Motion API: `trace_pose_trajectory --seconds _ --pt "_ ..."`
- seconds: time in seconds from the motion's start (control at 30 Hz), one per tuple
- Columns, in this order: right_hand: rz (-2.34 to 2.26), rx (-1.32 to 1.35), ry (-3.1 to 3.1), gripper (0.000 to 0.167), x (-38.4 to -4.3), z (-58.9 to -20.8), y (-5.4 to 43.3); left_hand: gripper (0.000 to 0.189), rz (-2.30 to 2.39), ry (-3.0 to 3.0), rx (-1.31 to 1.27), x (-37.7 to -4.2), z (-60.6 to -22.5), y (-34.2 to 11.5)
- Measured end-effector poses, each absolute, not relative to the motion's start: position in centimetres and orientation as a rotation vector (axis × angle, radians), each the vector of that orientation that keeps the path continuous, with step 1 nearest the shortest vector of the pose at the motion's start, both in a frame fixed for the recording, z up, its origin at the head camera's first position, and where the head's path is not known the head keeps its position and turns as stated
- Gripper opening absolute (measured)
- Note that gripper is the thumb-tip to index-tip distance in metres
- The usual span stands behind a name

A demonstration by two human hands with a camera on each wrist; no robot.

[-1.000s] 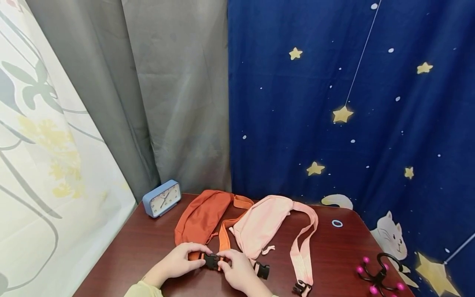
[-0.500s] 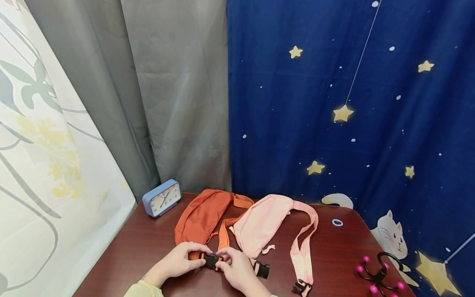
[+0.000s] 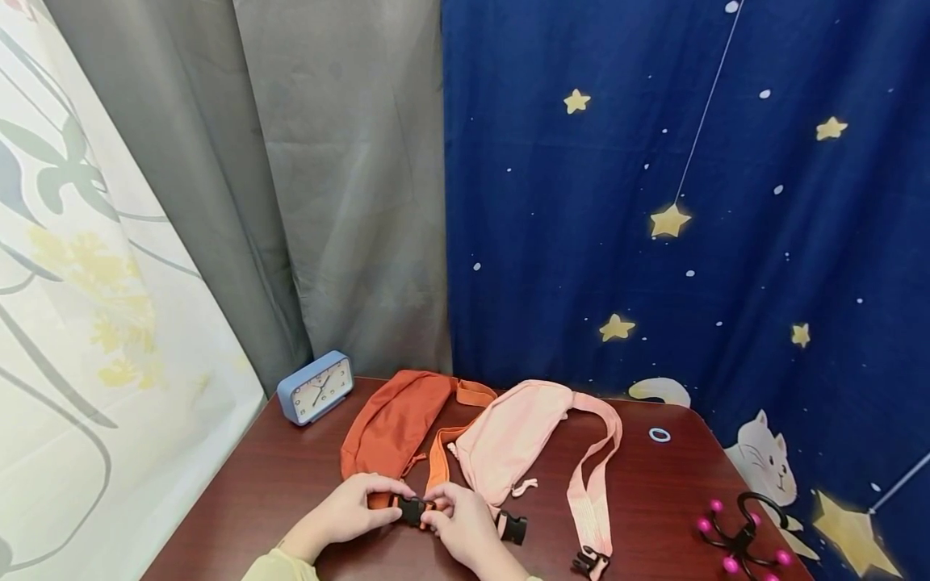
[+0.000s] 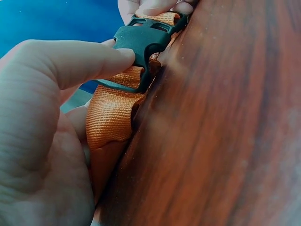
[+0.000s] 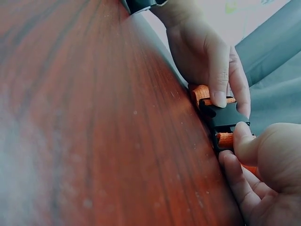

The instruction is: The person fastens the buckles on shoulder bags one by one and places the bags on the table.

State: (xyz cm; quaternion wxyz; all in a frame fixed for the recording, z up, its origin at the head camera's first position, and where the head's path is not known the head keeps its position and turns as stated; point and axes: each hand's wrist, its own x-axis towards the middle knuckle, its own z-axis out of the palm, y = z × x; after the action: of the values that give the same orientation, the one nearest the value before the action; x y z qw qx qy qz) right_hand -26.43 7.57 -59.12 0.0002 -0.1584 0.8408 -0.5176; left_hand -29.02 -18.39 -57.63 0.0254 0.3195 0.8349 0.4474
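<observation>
An orange waist bag (image 3: 395,424) lies on the table, its webbing strap looping round to the front. My left hand (image 3: 349,510) pinches one end of the bag's black side-release buckle (image 3: 411,510), thumb on its flat face. At the other end my right hand (image 3: 468,524) pinches the buckle where the orange strap (image 5: 225,139) threads through. The two halves sit joined in the left wrist view, with orange webbing (image 4: 110,115) folded at the near end. Just right of the hands lies a pink waist bag (image 3: 512,440) with its own strap and separate black buckle halves.
A blue alarm clock (image 3: 316,387) stands at the back left. One pink-bag buckle half (image 3: 514,529) lies near my right hand, the other (image 3: 590,562) farther right. A pale ring (image 3: 659,435) and a black hook stand with pink knobs (image 3: 743,539) are on the right.
The right hand has shifted slightly left and up against the buckle. The left hand keeps its grip, and the bags stay in place.
</observation>
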Motion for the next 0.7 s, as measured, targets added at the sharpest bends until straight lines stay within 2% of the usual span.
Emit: trace_pose_trajectory --seconds 0.7 --pt "-1.545 -0.537 2.729 0.016 -26.36 -58.58 6.98 0.022 1.360 2.595 1.039 -29.04 -57.76 -18.51"
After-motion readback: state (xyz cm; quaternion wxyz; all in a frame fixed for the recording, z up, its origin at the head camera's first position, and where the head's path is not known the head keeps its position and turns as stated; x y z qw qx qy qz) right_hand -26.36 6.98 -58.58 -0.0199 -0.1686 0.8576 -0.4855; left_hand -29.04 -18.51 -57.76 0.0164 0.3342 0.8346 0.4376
